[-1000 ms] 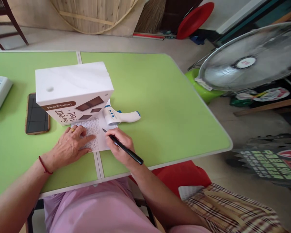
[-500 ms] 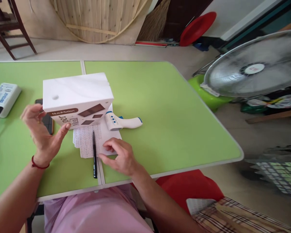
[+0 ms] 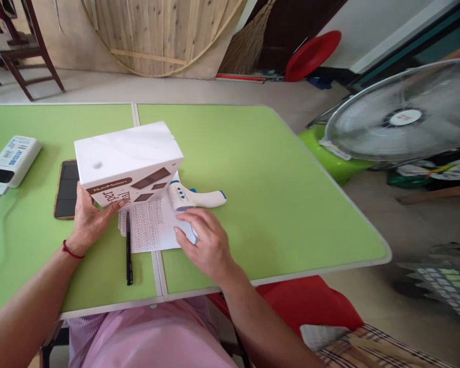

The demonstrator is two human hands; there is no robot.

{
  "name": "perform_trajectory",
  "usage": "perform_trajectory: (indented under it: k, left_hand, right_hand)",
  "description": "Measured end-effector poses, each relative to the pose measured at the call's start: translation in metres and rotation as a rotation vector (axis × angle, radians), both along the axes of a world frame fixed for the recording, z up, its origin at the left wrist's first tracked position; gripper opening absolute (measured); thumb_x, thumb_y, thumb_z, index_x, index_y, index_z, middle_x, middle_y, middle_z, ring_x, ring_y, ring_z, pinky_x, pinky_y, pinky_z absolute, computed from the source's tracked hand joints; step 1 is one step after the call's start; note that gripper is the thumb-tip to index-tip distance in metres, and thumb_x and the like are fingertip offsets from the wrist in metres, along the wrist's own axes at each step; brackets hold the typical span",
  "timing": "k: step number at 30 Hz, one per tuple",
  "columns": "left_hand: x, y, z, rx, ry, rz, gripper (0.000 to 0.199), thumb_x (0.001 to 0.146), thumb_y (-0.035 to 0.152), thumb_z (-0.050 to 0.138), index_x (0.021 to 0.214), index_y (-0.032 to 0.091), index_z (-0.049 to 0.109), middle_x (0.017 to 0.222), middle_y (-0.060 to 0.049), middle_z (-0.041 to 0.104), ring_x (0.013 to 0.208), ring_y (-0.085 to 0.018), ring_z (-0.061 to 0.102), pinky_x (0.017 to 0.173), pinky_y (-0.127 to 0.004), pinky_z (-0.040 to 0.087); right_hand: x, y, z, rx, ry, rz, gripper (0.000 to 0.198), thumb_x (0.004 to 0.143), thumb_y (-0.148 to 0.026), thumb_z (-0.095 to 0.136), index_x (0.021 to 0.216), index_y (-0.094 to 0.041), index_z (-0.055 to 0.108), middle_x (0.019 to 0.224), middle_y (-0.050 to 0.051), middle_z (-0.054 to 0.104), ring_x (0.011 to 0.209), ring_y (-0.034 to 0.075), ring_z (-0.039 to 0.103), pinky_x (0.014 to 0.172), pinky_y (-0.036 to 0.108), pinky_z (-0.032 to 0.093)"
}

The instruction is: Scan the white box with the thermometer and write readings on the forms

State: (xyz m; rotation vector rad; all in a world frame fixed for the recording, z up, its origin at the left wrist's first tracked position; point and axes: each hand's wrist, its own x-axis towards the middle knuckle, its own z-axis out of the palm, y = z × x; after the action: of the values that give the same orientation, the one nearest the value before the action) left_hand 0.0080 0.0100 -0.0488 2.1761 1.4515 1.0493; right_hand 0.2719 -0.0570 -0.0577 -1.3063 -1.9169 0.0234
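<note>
A person's left forearm [image 3: 30,301] angles up from the lower left corner while the right forearm [image 3: 260,317] slants in from the lower right — both bare, with a gap between the hands. The left hand [image 3: 90,217] is set in a grip, left thumb [image 3: 115,205] stretched out to the right and fingers [image 3: 82,198] partly hidden, above a nearly straight left wrist [image 3: 74,247]. The right hand [image 3: 207,243] is loosely curved, its back turned up — right thumb [image 3: 184,242] and index finger [image 3: 190,216] parted, both pointing left.
</note>
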Motion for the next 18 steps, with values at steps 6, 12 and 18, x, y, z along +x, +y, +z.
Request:
perform_trajectory:
  k: [6,12,18]
  left_hand:
    - [0.013,-0.003,0.002,-0.014,-0.369,0.156,0.063,0.076,0.06,0.074,0.122,0.021,0.055,0.121,-0.012,0.061,0.108,-0.029,0.062,0.092,-0.048,0.054]
    - [0.018,-0.005,0.002,-0.083,-0.408,0.12,0.06,0.083,0.062,0.065,0.125,0.019,0.056,0.123,-0.013,0.063,0.11,-0.031,0.062,0.093,-0.049,0.054]
    - [0.021,-0.002,-0.001,-0.121,-0.419,-0.009,0.066,0.094,0.064,0.046,0.143,0.021,0.041,0.142,-0.014,0.052,0.13,-0.032,0.051,0.11,-0.049,0.042]
  right_hand:
    - [0.032,0.032,0.002,-0.233,-0.376,-0.169,0.05,0.082,-0.01,0.051,0.132,-0.01,0.054,0.129,0.021,0.061,0.121,0.035,0.055,0.101,0.056,0.045]
    - [0.042,0.048,-0.011,-0.41,-0.353,-0.146,0.052,0.077,-0.014,0.055,0.128,-0.009,0.058,0.11,0.02,0.069,0.104,0.034,0.062,0.093,0.053,0.049]
    - [0.03,0.025,0.014,-0.382,0.242,-0.263,0.044,0.074,-0.038,0.066,0.113,-0.018,0.063,0.105,0.014,0.07,0.092,0.03,0.064,0.075,0.045,0.055]
